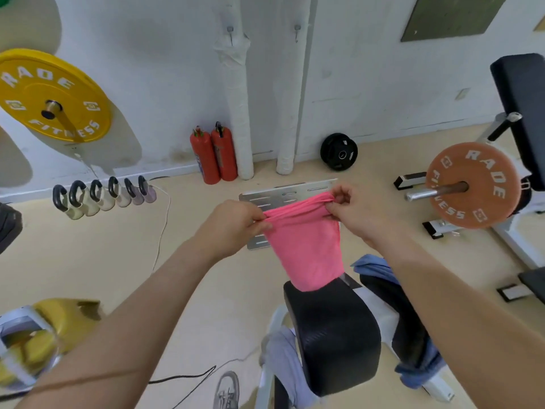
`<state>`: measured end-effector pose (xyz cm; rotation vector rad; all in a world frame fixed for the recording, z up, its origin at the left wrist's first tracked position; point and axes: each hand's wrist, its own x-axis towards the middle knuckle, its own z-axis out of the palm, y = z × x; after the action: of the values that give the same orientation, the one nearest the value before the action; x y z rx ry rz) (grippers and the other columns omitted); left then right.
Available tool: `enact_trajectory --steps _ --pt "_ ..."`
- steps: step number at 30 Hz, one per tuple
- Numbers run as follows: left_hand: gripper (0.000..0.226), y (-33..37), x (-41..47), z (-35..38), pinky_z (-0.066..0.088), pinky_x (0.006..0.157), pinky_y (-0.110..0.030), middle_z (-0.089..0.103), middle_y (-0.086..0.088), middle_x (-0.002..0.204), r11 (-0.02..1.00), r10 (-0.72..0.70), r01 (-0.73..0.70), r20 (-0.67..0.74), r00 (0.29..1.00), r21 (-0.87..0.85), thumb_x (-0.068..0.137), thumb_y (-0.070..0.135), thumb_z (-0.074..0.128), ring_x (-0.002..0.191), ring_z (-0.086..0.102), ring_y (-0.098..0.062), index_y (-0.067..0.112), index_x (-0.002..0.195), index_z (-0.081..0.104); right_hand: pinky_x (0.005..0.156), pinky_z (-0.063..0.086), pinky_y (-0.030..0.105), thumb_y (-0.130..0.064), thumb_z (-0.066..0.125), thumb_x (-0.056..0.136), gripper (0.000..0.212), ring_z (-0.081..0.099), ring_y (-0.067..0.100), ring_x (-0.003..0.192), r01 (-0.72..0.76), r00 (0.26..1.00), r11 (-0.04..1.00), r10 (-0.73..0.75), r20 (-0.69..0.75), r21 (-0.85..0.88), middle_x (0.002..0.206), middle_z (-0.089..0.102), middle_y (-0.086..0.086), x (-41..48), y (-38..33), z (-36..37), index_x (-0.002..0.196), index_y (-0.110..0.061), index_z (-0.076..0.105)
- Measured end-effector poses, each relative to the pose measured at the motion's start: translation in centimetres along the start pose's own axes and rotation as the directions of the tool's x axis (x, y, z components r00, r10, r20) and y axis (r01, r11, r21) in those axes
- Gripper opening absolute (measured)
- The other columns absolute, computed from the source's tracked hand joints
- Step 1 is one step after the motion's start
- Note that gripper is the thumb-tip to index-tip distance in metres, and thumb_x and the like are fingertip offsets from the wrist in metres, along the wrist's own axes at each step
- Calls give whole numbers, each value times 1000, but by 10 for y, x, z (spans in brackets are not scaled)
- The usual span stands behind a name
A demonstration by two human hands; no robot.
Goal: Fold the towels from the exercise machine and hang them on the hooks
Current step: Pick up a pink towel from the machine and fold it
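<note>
My left hand point(233, 222) and right hand point(354, 212) each pinch a top corner of the pink towel point(306, 246). It is held up over the machine's black pad point(333, 329). Top edge bunched, cloth hanging smooth; I cannot tell whether the lower end touches the pad.

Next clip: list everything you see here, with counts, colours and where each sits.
Black padded machine seat: 1, black, bottom centre.
Pink cloth towel: 1, pink, held up over the seat.
Blue cloth towel: 1, blue, draped right of the seat.
Pale grey cloth towel: 1, grey, draped left of it.
Metal wall hooks: 2, silver, high on the wall, bare.
Red fire extinguishers: 2, red, at the wall's foot.
Round weight plates: 3, yellow left, black by the wall, orange right.
Pale kettlebells: 6, black handles, floor row at left.
Left hand: 1, fingers pinch the pink towel's top.
Right hand: 1, fingers pinch it too.
</note>
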<state>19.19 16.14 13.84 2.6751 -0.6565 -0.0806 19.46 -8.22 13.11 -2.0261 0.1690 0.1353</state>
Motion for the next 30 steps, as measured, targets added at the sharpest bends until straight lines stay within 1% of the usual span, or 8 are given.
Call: enact_trajectory --steps 6,9,11,13,16,20,25,30 --pt "13 18 32 8 49 74 -27 72 2 81 943 -151 34 -335 930 -331 77 19 77 73 62 -13 17 89 76 92 52 48 2 53 90 24 61 24 90 61 982 985 -30 -186 163 94 61 10 22 13 -7 88 -22 55" --pt "26 23 36 15 51 77 -25 68 7 81 921 -154 3 -358 921 -390 74 12 77 74 61 -12 20 97 69 90 53 43 -3 53 90 21 61 27 93 167 963 984 -147 -227 69 94 63 7 18 19 -14 89 -23 55" --pt "41 22 31 31 45 78 -13 66 9 85 922 -156 27 -306 939 -386 75 11 76 77 60 -10 22 113 66 83 50 31 -5 53 92 22 58 13 87 203 949 978 -207 -238 -39 89 59 -4 4 33 -15 88 -27 53" --pt "34 23 22 58 41 73 -13 68 5 86 955 -47 -30 -247 968 -297 75 12 76 78 61 -15 18 108 70 75 45 22 -5 52 94 18 52 5 78 213 949 965 -242 -204 -154 85 54 -11 -17 59 -11 91 -22 52" --pt "16 32 -7 105 44 69 -25 68 -2 82 965 74 -77 -21 997 -250 74 12 76 76 61 -22 12 90 74 76 45 27 -6 52 94 14 55 11 78 54 992 954 -84 -89 -296 91 59 -7 -55 113 -5 103 -12 60" --pt "14 47 -48 157 38 74 -19 59 1 88 970 118 -55 261 958 -237 73 7 75 81 51 -13 11 87 71 84 42 26 -6 54 92 19 59 16 89 -67 995 885 96 40 -460 99 67 1 -106 167 -5 105 -15 65" --pt "8 61 -70 181 45 83 -28 47 7 95 975 186 -118 396 899 -190 77 8 68 87 45 -10 8 84 63 91 45 33 -12 47 95 27 60 25 101 83 983 720 55 176 -689 109 65 3 -136 182 -11 116 -14 63" --pt "16 66 -80 191 48 85 -35 60 -1 96 961 141 -1 489 861 -276 75 9 68 93 55 -21 17 75 54 60 51 34 -7 64 73 12 61 25 74 370 923 499 -99 373 -784 86 61 2 -154 198 -16 83 -14 62"
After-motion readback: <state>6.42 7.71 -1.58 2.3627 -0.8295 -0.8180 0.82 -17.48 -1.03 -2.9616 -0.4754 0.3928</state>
